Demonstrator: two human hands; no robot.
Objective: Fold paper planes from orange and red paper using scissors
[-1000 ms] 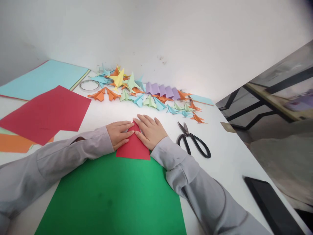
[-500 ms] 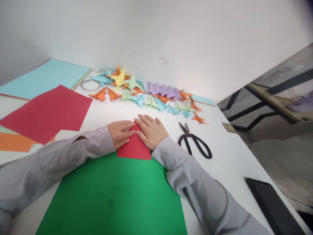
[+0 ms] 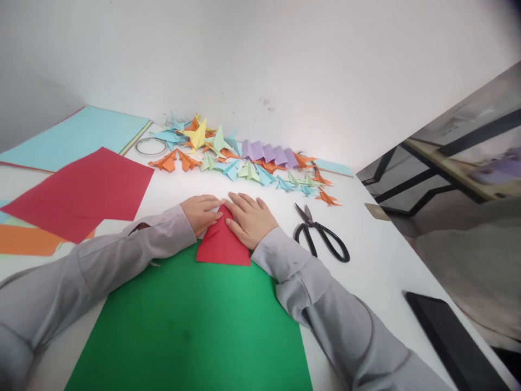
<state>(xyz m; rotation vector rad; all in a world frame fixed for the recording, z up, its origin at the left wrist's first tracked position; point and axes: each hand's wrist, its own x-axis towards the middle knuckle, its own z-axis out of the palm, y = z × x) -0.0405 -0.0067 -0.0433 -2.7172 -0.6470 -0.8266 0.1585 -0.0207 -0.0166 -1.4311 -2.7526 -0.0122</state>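
Note:
A folded piece of red paper (image 3: 224, 243) with a pointed top lies at the far edge of a green sheet (image 3: 187, 320). My left hand (image 3: 202, 213) has its fingers closed at the paper's upper left edge, where the flap bulges up a little with a crease. Flat on the paper's right side rests my right hand (image 3: 253, 218), fingers stretched out and thumb pressing near the middle. Both hands meet close to the tip and partly hide it.
Black-handled scissors (image 3: 323, 233) lie right of my right hand, with a black phone-like slab (image 3: 451, 336) nearer the right edge. Red sheets (image 3: 93, 190) and a blue stack (image 3: 81, 133) lie left. A tape roll (image 3: 150, 146) and several folded paper shapes (image 3: 248, 171) line the wall.
My left hand has shifted slightly left, off the middle of the red paper, and the paper's left flap has lifted and creased. My right hand stays in place. The view has tilted slightly.

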